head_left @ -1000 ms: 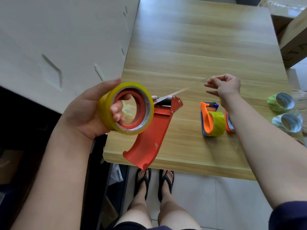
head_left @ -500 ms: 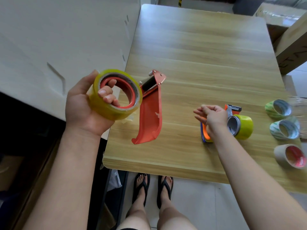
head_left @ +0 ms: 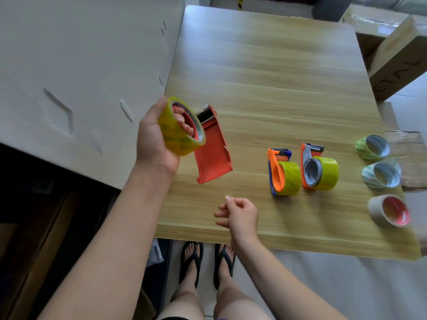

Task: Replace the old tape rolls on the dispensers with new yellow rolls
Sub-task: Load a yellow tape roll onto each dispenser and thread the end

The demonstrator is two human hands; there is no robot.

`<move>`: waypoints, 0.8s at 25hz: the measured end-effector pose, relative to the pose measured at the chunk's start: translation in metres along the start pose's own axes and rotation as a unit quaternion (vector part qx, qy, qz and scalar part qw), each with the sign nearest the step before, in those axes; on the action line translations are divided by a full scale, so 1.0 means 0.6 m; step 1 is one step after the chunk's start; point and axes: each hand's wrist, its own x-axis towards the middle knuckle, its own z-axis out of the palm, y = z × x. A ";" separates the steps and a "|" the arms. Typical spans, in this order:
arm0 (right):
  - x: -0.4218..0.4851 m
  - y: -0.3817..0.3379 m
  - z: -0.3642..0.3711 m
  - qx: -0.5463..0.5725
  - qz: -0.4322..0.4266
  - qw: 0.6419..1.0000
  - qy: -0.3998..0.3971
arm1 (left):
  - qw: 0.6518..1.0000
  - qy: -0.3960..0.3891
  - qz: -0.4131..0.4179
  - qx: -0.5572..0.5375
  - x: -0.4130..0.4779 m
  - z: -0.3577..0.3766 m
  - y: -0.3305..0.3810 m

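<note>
Your left hand (head_left: 152,144) grips the yellow roll (head_left: 175,137) left of centre, fingers hooked through its core, with the red dispenser (head_left: 213,153) against its right side above the table (head_left: 265,77). Your right hand (head_left: 242,215) hovers at lower centre with its fingers loosely curled; I cannot tell whether they pinch anything.

Tape rolls and dispensers on a wooden table (head_left: 265,77).
At left, gripped in the left hand (head_left: 152,146): yellow roll (head_left: 172,137) fitted to a red dispenser (head_left: 213,155). Near edge: right hand (head_left: 241,214), fingers loosely curled. Right of centre: orange-and-blue dispenser (head_left: 276,172) and orange-and-grey dispenser (head_left: 308,158), both loaded yellow. Far right: loose rolls, two green (head_left: 361,146) (head_left: 369,175), one tan (head_left: 375,209).
</note>
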 end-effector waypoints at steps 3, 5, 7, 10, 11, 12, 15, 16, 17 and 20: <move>-0.007 0.021 0.005 0.003 0.051 0.999 0.002 | 0.999 0.015 0.010 0.047 0.015 -0.009 -0.060; -0.001 0.031 0.004 0.021 0.090 0.996 0.013 | 0.995 0.004 0.011 0.103 0.023 -0.022 -0.100; 0.007 0.040 0.001 0.035 0.114 0.993 0.026 | 0.989 -0.018 0.007 0.146 0.032 -0.033 -0.135; 0.026 0.043 -0.006 0.066 0.146 0.986 0.044 | 0.976 -0.075 0.002 0.207 0.050 -0.042 -0.179; 0.034 0.041 -0.010 0.077 0.161 0.983 0.045 | 0.970 -0.100 0.000 0.222 0.055 -0.045 -0.193; 0.046 0.037 -0.014 0.086 0.176 0.980 0.042 | 0.965 -0.124 -0.005 0.232 0.061 -0.047 -0.207; 0.083 0.033 -0.021 0.102 0.219 0.970 0.039 | 0.958 -0.160 -0.021 0.239 0.077 -0.046 -0.237; 0.093 0.034 -0.021 0.105 0.227 0.967 0.036 | 0.958 -0.160 -0.020 0.237 0.081 -0.045 -0.242; 0.100 0.035 -0.021 0.106 0.232 0.966 0.030 | 0.958 -0.159 -0.016 0.237 0.085 -0.046 -0.246; 0.119 0.039 -0.023 0.101 0.242 0.965 0.026 | 0.957 -0.154 -0.022 0.244 0.100 -0.059 -0.254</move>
